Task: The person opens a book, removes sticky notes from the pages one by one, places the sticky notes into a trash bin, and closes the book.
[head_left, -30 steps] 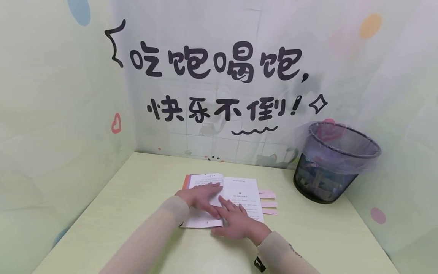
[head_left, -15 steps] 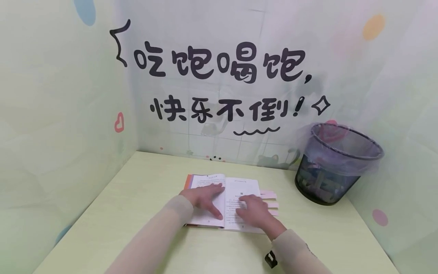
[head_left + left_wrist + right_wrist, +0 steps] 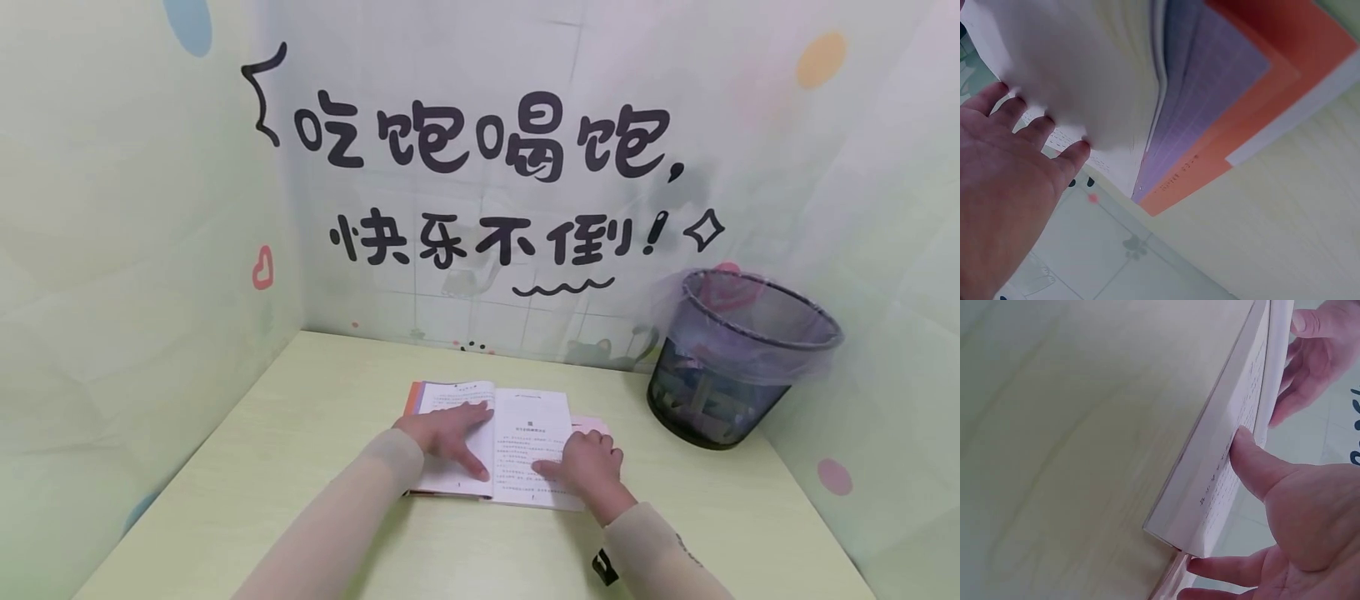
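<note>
An open book (image 3: 531, 408) with printed pages lies on the table, its orange and purple cover flaps (image 3: 1216, 87) showing at the left side. My left hand (image 3: 448, 432) rests on the left page with fingers spread, thumb near the spine. At the right edge of the book, my right hand (image 3: 588, 468) holds the page side: the thumb lies on the printed page (image 3: 1241, 419) and the fingers bend at the edge. Pink paper tabs (image 3: 589, 423) stick out there, partly covered by that hand.
A dark mesh wastebasket (image 3: 712, 375) with a translucent purple liner stands at the back right of the pale table (image 3: 300, 450). Printed cloth walls (image 3: 450, 325) enclose the table at the back and both sides. A small black item (image 3: 604, 567) is beside the right sleeve.
My right hand has moved right from the spine across the right page to its outer edge, covering some pink tabs. The left hand stays on the left page.
</note>
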Demonstrator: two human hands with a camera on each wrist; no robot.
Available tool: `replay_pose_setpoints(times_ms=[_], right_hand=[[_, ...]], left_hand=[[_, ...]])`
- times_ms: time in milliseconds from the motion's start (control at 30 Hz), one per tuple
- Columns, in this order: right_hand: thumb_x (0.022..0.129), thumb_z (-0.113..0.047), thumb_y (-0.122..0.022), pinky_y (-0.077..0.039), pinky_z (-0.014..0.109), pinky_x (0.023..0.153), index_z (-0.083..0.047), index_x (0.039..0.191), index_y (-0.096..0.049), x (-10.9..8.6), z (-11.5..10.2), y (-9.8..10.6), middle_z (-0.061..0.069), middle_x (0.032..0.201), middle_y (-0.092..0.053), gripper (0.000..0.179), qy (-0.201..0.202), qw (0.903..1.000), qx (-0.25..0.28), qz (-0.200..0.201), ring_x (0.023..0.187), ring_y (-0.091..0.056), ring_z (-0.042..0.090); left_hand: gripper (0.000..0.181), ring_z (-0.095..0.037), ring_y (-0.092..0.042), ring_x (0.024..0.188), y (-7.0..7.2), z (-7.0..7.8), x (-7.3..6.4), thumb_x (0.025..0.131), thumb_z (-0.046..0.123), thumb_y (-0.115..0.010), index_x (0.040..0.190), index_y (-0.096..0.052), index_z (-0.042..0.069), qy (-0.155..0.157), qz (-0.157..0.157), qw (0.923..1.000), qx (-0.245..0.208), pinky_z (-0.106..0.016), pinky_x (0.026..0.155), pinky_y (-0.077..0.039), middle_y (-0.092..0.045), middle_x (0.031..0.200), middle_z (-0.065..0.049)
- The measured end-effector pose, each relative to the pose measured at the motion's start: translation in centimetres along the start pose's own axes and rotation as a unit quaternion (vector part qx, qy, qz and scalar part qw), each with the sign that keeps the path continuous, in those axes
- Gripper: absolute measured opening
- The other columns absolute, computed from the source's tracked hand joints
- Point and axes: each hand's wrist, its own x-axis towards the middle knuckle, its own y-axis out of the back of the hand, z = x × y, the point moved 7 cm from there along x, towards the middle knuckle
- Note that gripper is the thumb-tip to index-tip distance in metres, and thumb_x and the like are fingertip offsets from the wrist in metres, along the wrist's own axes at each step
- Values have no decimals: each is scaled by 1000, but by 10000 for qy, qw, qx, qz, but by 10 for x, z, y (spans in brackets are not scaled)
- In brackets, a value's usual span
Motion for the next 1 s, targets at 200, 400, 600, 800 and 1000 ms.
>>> replay_pose_setpoints(times_ms=[200, 400, 600, 800, 1000], right_hand=[[86, -56, -91, -48, 63, 106, 16, 126, -62, -1, -5, -1, 28, 115, -62, 87, 133, 9994, -111, 309, 111, -54, 43], [85, -51, -93, -50, 61, 103, 17, 129, -58, -4, -10, 0, 30, 116, -63, 88, 299, 9974, -121, 646, 110, -57, 43], [86, -51, -92, -52, 62, 103, 18, 130, -58, -7, -9, -1, 31, 118, -63, 89, 361, 9970, -104, 677, 112, -58, 44], [92, -57, -84, -52, 63, 107, 19, 132, -61, -11, -7, -4, 34, 125, -65, 89, 408, 9970, -358, 547, 122, -59, 48], [94, -54, -84, -52, 63, 107, 16, 131, -62, -13, -9, -5, 31, 125, -66, 82, 465, 9969, -368, 522, 123, -60, 48]], left_hand=[[114, -25, -19, 173, 0, -2, 1, 80, 53, -96, 173, -36, 29, 31, 19, 10000, 31, -55, 140, -19, -24, 185, 5], [113, -24, -18, 173, -1, -2, 3, 79, 51, -97, 173, -37, 29, 66, 0, 10000, 16, -55, 140, -19, -23, 185, 7], [113, -25, -16, 173, -2, 0, 1, 81, 50, -96, 173, -36, 26, 6, -57, 10000, 4, -54, 140, -18, -21, 185, 7], [113, -28, -15, 174, -1, 3, 0, 82, 47, -96, 174, -35, 23, -98, -103, 9999, -61, -53, 141, -16, -20, 186, 3], [112, -27, -13, 174, -1, 3, -1, 83, 46, -96, 174, -34, 23, -86, -118, 9998, -112, -53, 141, -15, -19, 186, 5]])
